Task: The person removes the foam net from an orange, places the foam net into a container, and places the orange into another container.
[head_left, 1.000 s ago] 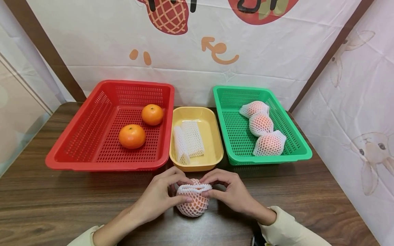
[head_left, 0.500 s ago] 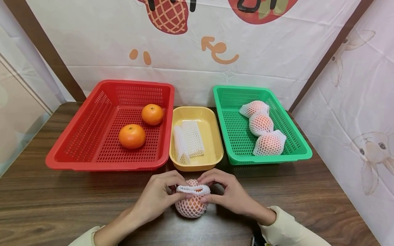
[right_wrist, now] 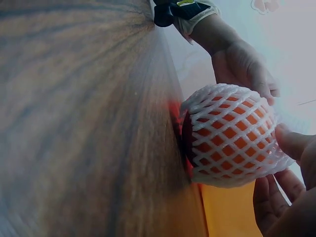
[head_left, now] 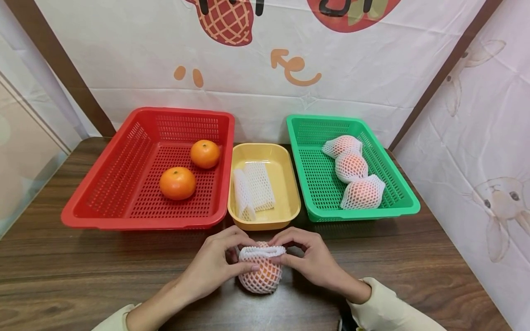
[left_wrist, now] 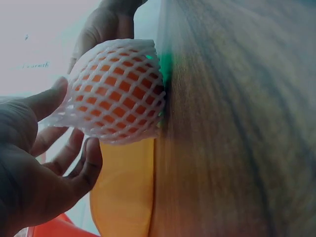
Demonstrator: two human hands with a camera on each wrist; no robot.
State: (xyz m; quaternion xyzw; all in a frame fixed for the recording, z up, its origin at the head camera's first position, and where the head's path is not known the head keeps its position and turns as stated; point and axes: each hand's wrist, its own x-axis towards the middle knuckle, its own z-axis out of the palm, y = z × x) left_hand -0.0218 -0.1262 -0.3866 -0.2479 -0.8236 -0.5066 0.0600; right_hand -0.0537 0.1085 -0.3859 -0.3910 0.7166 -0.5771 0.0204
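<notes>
A mandarin in a white foam net sits on the table in front of the yellow tray. With thumb and fingers my left hand pinches the left side of the net's gathered top edge. My right hand pinches the same edge from the right. Between the hands the net's mouth is a narrow slit, drawn nearly flat over the fruit. In the right wrist view, the fruit's underside shows dark and bare below the net's lower rim.
A red basket at the left holds two bare mandarins. In the middle, a yellow tray contains folded foam nets. Netted fruits lie in the green basket at the right. A printed cloth hangs behind.
The net's mouth gaped wider half a second ago and is now flatter. The hands and fruit shifted slightly left, then back right. Baskets and tray stay put.
</notes>
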